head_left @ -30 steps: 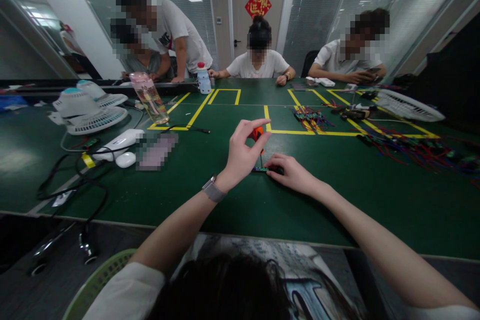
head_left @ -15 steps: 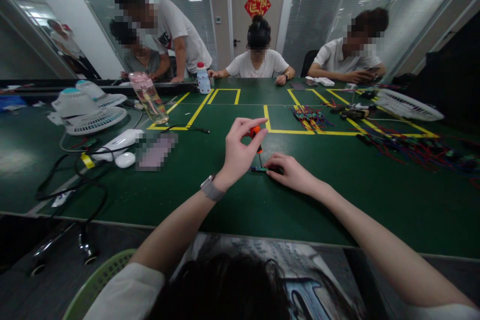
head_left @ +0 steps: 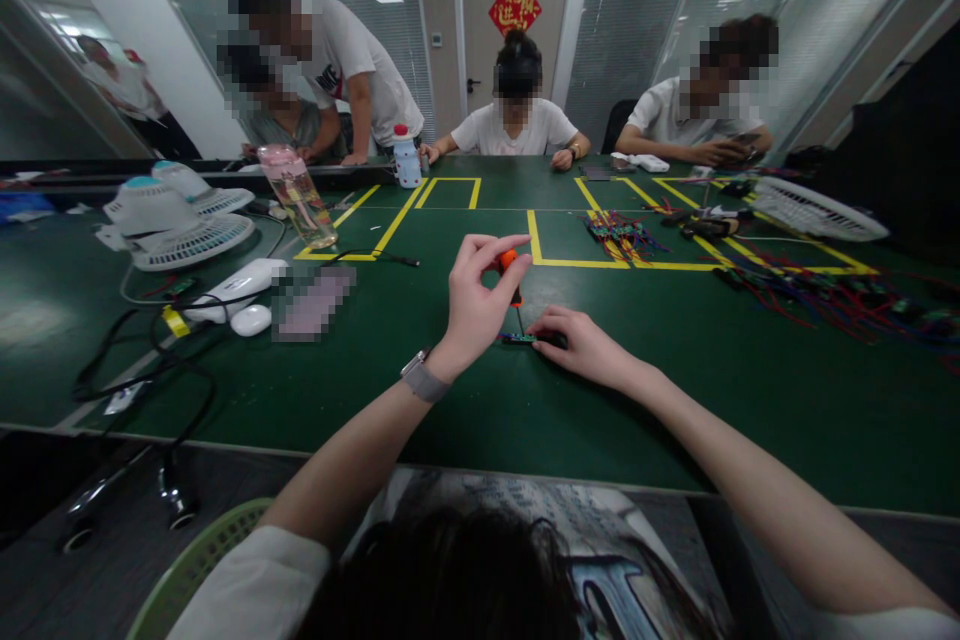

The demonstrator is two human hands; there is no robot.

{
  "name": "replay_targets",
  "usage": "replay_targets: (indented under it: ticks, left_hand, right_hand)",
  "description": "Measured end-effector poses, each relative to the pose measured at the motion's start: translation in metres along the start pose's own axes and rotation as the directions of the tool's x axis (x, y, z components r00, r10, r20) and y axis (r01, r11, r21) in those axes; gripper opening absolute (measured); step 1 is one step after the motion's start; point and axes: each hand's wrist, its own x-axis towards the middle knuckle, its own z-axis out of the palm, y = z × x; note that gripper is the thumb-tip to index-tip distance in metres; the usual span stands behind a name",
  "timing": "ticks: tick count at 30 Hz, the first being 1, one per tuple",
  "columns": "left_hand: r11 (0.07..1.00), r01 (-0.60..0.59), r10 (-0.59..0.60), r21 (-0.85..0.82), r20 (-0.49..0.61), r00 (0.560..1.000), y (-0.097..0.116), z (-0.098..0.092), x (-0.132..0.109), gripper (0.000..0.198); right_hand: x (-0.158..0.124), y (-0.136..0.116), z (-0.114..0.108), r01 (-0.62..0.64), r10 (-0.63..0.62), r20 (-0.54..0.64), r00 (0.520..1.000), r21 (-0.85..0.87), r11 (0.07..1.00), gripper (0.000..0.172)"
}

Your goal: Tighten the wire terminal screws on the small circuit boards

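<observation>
Near the middle of the table, my left hand (head_left: 476, 305) is closed around the orange and black handle of a screwdriver (head_left: 509, 259), thumb on one side and fingers on the other. Its thin shaft points down, and the tip meets a small green circuit board (head_left: 517, 339) with a dark edge, lying on the green table. My right hand (head_left: 577, 345) rests on the table with its fingertips pinching the board's right end. A dark piece shows under those fingers; its kind is hidden.
Bundles of wired boards (head_left: 622, 235) lie beyond my right hand, with more wires (head_left: 817, 295) farther right. On the left are a fan (head_left: 184, 235), a pink-lided bottle (head_left: 298, 195), a white mouse-like case (head_left: 250, 320) and cables (head_left: 142, 340). Several people sit or stand across the table.
The screwdriver has shifted and tilted slightly, and my left thumb and fingers have moved a little left around its handle. My right hand and the board have hardly moved.
</observation>
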Motion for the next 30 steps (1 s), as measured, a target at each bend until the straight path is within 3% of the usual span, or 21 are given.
replay_targets:
  ticks: [8, 14, 22, 27, 30]
  left_hand:
    - [0.996, -0.019, 0.020, -0.086, 0.012, 1.000, -0.0013, 0.0000, 0.0002, 0.024]
    - [1.000, -0.017, 0.017, 0.010, -0.004, 1.000, 0.0005, -0.0002, -0.0012, 0.023]
    - [0.962, 0.091, -0.072, -0.258, 0.082, 0.994, -0.0011, 0.0036, -0.0031, 0.031]
    - [0.993, 0.001, -0.001, -0.122, -0.003, 1.000, 0.0019, 0.0027, -0.0021, 0.022]
    - [0.999, -0.028, 0.028, -0.019, 0.004, 1.000, 0.0013, 0.0002, -0.0008, 0.021]
  right_hand:
    - [0.0001, 0.0023, 0.0016, 0.011, -0.011, -0.003, 1.000, 0.003, 1.000, 0.015]
    - [0.0003, -0.0001, 0.0001, 0.002, -0.002, 0.003, 1.000, -0.005, 1.000, 0.015]
    - [-0.0004, 0.0018, 0.0007, 0.004, -0.004, 0.000, 1.000, 0.005, 1.000, 0.015]
    - [-0.0007, 0.0014, 0.0004, 0.006, -0.006, 0.002, 1.000, -0.004, 1.000, 0.015]
    - [-0.0007, 0.0019, 0.0007, 0.011, -0.011, -0.005, 1.000, -0.003, 1.000, 0.015]
